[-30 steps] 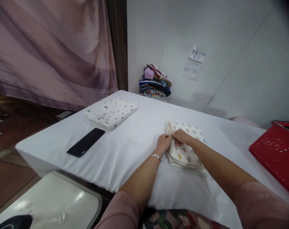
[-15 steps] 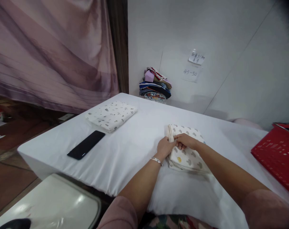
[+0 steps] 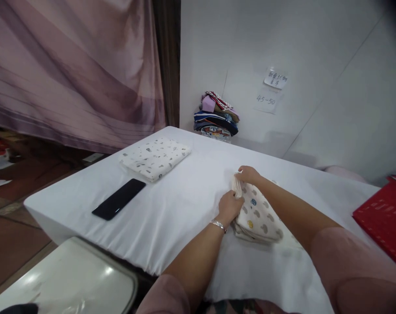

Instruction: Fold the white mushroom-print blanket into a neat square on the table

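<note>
A folded cream cloth with mushroom prints (image 3: 258, 213) lies in layers on the white-covered table, right of the middle. My left hand (image 3: 229, 206), with a silver bracelet at the wrist, grips the layered left edge of this cloth. Farther up the same edge, my right hand (image 3: 248, 174) pinches the cloth's far left corner. Part of the cloth is hidden under my right forearm. A second folded white cloth with small dark prints (image 3: 157, 158) lies at the left, touched by neither hand.
A black phone (image 3: 119, 199) lies on the white tablecloth (image 3: 198, 174). At the right edge stands a red basket (image 3: 385, 213). Stacked fabrics (image 3: 215, 117) are beyond the table by the wall. A pale glossy surface (image 3: 73, 279) is at the lower left.
My right hand has moved away from my left hand to the cloth's far corner. My left hand keeps its grip. The near-side print and folds of the cloth have shifted.
</note>
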Demonstrator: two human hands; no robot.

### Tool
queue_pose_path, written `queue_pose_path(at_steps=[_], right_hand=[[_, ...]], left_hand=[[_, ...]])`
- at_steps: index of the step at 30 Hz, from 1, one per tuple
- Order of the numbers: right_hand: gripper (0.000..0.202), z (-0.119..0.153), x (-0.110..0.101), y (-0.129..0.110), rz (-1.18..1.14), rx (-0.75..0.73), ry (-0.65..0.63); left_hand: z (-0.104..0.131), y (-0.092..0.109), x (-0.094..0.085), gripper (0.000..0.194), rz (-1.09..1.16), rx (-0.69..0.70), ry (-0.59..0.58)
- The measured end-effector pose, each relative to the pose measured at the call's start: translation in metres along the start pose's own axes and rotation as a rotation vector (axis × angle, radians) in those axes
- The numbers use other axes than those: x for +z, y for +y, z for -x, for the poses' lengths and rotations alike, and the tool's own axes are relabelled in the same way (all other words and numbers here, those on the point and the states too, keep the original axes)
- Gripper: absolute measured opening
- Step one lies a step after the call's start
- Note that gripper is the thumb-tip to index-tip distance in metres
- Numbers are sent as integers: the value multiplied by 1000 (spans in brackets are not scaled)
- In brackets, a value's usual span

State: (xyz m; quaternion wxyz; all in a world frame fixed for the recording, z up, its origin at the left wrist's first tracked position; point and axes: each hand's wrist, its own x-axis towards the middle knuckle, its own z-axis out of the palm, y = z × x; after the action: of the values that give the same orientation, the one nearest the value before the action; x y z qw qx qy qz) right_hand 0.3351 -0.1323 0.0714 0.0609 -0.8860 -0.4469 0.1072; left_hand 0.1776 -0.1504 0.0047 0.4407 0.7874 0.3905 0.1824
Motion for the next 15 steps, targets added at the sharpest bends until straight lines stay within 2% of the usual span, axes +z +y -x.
queue_pose_path(at_steps=[2, 8, 15], right_hand=[[37, -8, 1, -8, 82, -2, -25], [29, -26, 1, -24, 273, 22, -108], [24, -42, 6, -31, 315, 14, -133]], left_hand=[[-1, -1, 1, 16, 4, 3, 3], [-2, -3, 3, 18, 26, 16, 12], [-2, -2, 3, 19, 6, 40, 4]])
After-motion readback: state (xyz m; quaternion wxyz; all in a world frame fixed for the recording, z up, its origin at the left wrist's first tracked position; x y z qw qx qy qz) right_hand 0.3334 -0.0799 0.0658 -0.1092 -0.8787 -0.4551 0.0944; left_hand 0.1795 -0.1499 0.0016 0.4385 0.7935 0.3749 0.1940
